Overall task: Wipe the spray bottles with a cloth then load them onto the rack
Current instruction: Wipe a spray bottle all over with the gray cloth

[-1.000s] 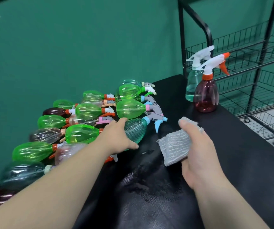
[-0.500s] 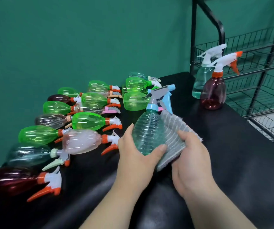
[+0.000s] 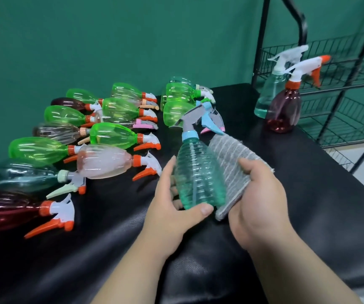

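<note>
Now, over the surface (image 3: 308,205), with the rack (image 3: 352,62) off to the right, the teal bottle (image 3: 198,176) is leaning nozzle-away, the left hand (image 3: 172,207) gripping its base while the right hand (image 3: 257,198) is clasping the cloth (image 3: 229,156) against its right flank.

About twenty bottles (image 3: 198,172) — one cloth (image 3: 229,159), one rack (image 3: 302,29)

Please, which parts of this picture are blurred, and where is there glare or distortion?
Head view: the upright maroon bottle looks smeared by motion; the held teal bottle is sharper; soft glare lies on the black table cover in front; the rack posts tilt, likely wide-angle distortion.
</note>
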